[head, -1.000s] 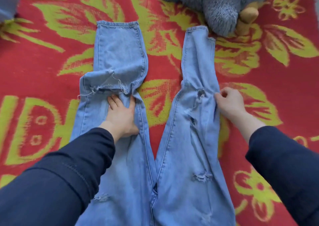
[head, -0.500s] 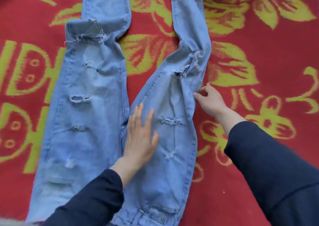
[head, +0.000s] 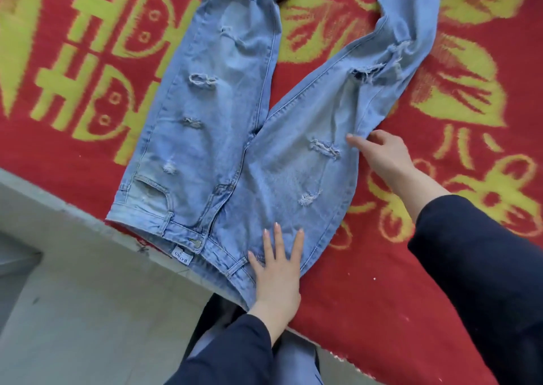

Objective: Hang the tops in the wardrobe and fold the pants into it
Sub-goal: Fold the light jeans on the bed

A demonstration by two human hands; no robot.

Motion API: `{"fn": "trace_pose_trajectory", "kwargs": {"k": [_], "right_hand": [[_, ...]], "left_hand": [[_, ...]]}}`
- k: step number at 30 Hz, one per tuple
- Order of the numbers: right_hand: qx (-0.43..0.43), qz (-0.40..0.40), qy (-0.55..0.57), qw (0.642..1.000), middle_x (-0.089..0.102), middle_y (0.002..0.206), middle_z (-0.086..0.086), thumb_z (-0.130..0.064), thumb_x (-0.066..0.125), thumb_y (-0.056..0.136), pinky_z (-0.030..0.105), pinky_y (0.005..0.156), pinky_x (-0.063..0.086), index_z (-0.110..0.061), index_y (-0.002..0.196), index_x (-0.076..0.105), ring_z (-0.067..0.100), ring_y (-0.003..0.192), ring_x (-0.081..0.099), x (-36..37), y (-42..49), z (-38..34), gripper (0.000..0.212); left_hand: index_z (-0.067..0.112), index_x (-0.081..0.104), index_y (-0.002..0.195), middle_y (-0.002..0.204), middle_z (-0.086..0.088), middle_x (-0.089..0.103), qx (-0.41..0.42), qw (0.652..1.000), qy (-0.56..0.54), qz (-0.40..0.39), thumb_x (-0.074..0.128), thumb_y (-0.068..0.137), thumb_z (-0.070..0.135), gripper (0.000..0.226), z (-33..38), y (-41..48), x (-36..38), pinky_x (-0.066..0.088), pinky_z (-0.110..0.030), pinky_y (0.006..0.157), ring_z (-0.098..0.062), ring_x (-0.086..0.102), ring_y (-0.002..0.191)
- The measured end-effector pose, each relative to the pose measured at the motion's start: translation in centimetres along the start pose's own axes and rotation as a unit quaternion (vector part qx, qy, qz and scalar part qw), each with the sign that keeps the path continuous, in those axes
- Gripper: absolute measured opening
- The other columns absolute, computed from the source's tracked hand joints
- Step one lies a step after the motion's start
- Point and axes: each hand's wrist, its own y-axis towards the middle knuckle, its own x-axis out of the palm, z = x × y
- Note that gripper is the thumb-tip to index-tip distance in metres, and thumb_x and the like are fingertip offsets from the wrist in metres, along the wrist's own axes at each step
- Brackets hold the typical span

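Light blue ripped jeans (head: 223, 138) lie face up on a red blanket, legs spread apart toward the top of the view and waistband near the bed's edge. My left hand (head: 277, 270) presses flat on the waistband and hip of the right-hand leg, fingers straight and spread. My right hand (head: 382, 152) pinches the outer seam of that leg at thigh height, index finger lying on the denim. The leg's lower part bends outward above the knee rip. The hems are cut off by the top of the frame.
The red blanket (head: 440, 267) with yellow-green flowers and characters covers the bed. Its edge runs diagonally from middle left to the bottom. Grey floor (head: 73, 311) lies at lower left. My own legs (head: 249, 364) show at the bottom edge.
My left hand has slid down from the crotch to the waistband. My right hand has moved down the outer seam toward the thigh. The view has dropped, bringing the bed edge and floor in.
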Motion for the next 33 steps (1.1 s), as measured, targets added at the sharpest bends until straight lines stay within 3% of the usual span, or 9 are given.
{"fn": "trace_pose_trajectory", "kwargs": {"k": [2, 5, 10, 12, 14, 17, 23, 28, 33], "right_hand": [[-0.004, 0.065, 0.025, 0.998, 0.062, 0.082, -0.002, -0.038, 0.07, 0.074, 0.034, 0.067, 0.045, -0.025, 0.071, 0.061, 0.023, 0.08, 0.055, 0.9, -0.1, -0.6, 0.016], [0.03, 0.081, 0.125, 0.988, 0.038, 0.059, -0.002, -0.004, 0.064, 0.073, 0.023, 0.045, 0.03, -0.019, 0.058, 0.036, 0.016, 0.053, 0.036, 1.3, 0.0, -2.2, 0.034], [0.096, 0.086, 0.318, 0.939, 0.04, 0.059, 0.002, 0.001, 0.057, 0.072, 0.018, 0.039, 0.028, -0.014, 0.083, 0.043, 0.011, 0.035, 0.034, 1.5, 0.4, -8.5, 0.024], [0.089, 0.082, 0.335, 0.934, 0.041, 0.059, 0.002, 0.0, 0.056, 0.071, 0.017, 0.041, 0.032, -0.011, 0.087, 0.046, 0.011, 0.038, 0.037, 2.0, 0.6, -11.4, 0.021], [0.072, 0.045, 0.32, 0.944, 0.042, 0.06, 0.003, 0.0, 0.056, 0.075, 0.016, 0.04, 0.036, -0.01, 0.087, 0.048, 0.011, 0.036, 0.04, 3.1, 0.4, -15.1, 0.018], [0.04, 0.025, 0.311, 0.949, 0.04, 0.058, 0.003, 0.001, 0.054, 0.076, 0.015, 0.04, 0.034, -0.012, 0.084, 0.046, 0.011, 0.031, 0.036, 6.3, 0.2, -21.3, 0.017], [-0.105, -0.12, 0.216, 0.963, 0.056, 0.081, 0.006, -0.003, 0.055, 0.084, 0.028, 0.058, 0.045, -0.037, 0.15, 0.02, 0.017, 0.062, 0.052, 15.0, 0.4, -29.8, 0.082], [-0.098, -0.125, -0.101, 0.982, 0.057, 0.106, 0.007, -0.017, 0.063, 0.086, 0.016, 0.049, 0.042, -0.019, 0.151, 0.028, 0.012, 0.064, 0.05, 22.1, 3.0, -26.7, 0.074], [-0.097, -0.065, -0.16, 0.98, 0.064, 0.113, 0.011, -0.011, 0.057, 0.085, 0.025, 0.079, 0.044, -0.013, 0.142, 0.044, 0.024, 0.099, 0.061, 23.0, 4.7, -25.9, 0.059]], "left_hand": [[0.03, -0.024, 0.147, 0.152, -0.019, -0.031, 0.003, 0.999, -0.033, 0.001, 0.052, 0.089, 0.001, 0.1, 0.3, 0.1, -0.8, 0.021, -0.06, 0.113, -0.04, -0.021, 0.142], [0.026, 0.008, 0.153, 0.158, -0.02, 0.009, 0.018, 0.993, -0.112, -0.043, 0.045, 0.086, -0.007, 0.083, -1.1, 0.0, -3.7, 0.039, -0.044, 0.105, -0.038, 0.016, 0.144], [0.018, 0.06, 0.124, 0.106, -0.012, 0.064, -0.003, 0.917, -0.396, -0.055, 0.035, 0.078, -0.008, 0.059, -8.8, 0.6, -9.9, 0.043, -0.02, 0.06, -0.014, 0.065, 0.082], [0.013, 0.071, 0.091, 0.066, -0.007, 0.051, -0.026, 0.88, -0.473, -0.034, 0.036, 0.069, -0.004, 0.044, -12.9, 1.0, -11.5, 0.027, -0.019, 0.046, -0.009, 0.042, 0.045], [0.01, 0.06, 0.063, 0.056, -0.005, 0.038, -0.06, 0.854, -0.517, 0.014, 0.038, 0.059, 0.001, 0.024, -16.3, 1.2, -13.1, 0.02, -0.025, 0.051, -0.011, 0.029, 0.044], [0.004, 0.059, 0.068, 0.048, -0.001, 0.031, -0.095, 0.821, -0.559, 0.067, 0.039, 0.062, -0.009, 0.024, -20.9, 1.5, -15.4, 0.018, -0.021, 0.045, -0.01, 0.022, 0.038], [0.011, 0.046, 0.061, 0.059, -0.003, 0.043, -0.163, 0.852, -0.466, 0.175, 0.044, 0.066, 0.007, 0.007, -31.3, 4.7, -15.4, 0.023, -0.032, 0.056, -0.021, 0.037, 0.058], [0.012, 0.05, 0.098, 0.1, -0.007, 0.062, -0.172, 0.934, -0.313, -0.007, 0.054, 0.089, 0.024, 0.015, -35.5, 7.7, -13.7, 0.034, -0.032, 0.058, -0.029, 0.058, 0.088], [0.017, 0.043, 0.12, 0.117, -0.005, 0.049, -0.103, 0.943, -0.308, 0.077, 0.059, 0.084, 0.037, 0.044, -34.9, 13.2, -17.7, 0.043, -0.037, 0.086, -0.026, 0.05, 0.11]]}}
